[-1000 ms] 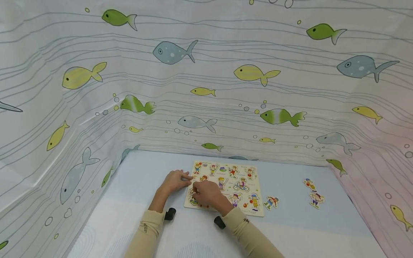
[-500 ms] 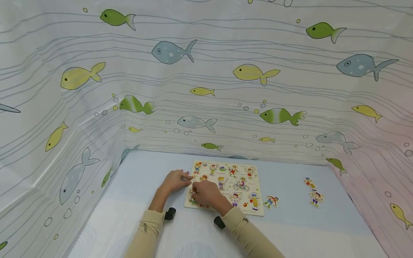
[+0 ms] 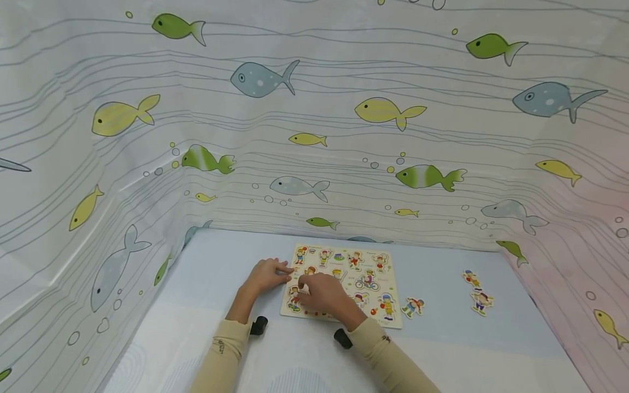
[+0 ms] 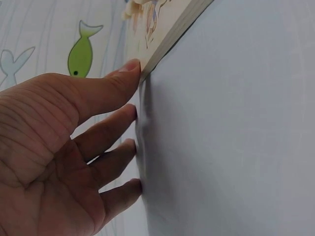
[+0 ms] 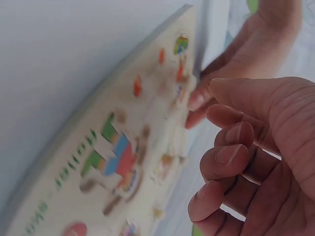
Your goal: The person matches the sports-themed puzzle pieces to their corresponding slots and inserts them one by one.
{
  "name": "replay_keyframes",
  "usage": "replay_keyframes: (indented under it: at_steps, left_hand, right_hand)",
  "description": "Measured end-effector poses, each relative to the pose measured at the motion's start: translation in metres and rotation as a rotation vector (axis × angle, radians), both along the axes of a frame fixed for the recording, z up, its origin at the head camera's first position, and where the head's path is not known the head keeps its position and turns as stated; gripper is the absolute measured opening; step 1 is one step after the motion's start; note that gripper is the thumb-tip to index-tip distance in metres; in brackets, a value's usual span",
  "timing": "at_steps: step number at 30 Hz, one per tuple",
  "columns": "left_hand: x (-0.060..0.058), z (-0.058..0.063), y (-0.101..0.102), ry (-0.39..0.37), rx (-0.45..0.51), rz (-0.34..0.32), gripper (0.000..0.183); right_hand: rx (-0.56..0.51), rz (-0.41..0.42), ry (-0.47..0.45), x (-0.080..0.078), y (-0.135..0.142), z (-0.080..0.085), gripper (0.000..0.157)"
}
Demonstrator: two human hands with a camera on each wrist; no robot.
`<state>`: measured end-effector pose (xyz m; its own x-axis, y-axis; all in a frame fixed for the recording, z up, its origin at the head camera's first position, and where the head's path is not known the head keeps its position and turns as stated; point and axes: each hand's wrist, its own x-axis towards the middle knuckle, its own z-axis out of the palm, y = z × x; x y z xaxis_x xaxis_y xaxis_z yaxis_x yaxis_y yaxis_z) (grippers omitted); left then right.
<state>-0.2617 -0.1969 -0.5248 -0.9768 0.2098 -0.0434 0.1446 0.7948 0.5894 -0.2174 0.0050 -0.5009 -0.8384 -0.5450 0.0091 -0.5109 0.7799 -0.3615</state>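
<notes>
A cream wooden puzzle board [image 3: 397, 319] lies on the table, bearing several pictures of children doing sports. My left hand [image 3: 267, 274] rests at its left edge; in the left wrist view the thumb [image 4: 118, 86] touches the board's corner and the other fingers are spread beside it. Above the lower left part hovers my right hand [image 3: 323, 292]. Its fingers [image 5: 224, 160] are loosely bent with nothing between them in the right wrist view. Just left of that hand, a skateboarder puzzle piece [image 3: 294, 299] shows in the corner. A roller-skater picture [image 5: 120, 152] appears nearer the right wrist camera.
Right of the board lies a loose child-shaped puzzle piece [image 3: 413, 307]. Two more pieces, one with a blue cap [image 3: 472, 279] and one in purple shorts [image 3: 482, 303], lie farther right. A fish-printed curtain [image 3: 339, 164] surrounds the pale table [image 3: 236, 248] at the back and sides.
My right hand has drawn back a little to the right from the board's lower left corner, uncovering the skateboarder piece. The left hand has stayed where it was.
</notes>
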Motion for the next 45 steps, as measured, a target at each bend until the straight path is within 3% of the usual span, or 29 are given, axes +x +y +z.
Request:
replay_keyframes:
  at_steps: [12, 25, 45]
  left_hand:
    - [0.000, 0.000, -0.001, 0.009, -0.011, -0.005, 0.023]
    - [0.001, -0.003, -0.001, 0.005, -0.017, -0.001, 0.023]
    - [0.000, 0.001, 0.001, 0.012, -0.026, 0.008, 0.023]
  right_hand:
    - [-0.046, -0.024, 0.073, 0.001, 0.030, 0.025, 0.022]
    - [-0.051, -0.041, 0.062, 0.007, 0.046, 0.027, 0.022]
    - [-0.062, -0.100, 0.155, 0.020, 0.074, 0.029, 0.021]
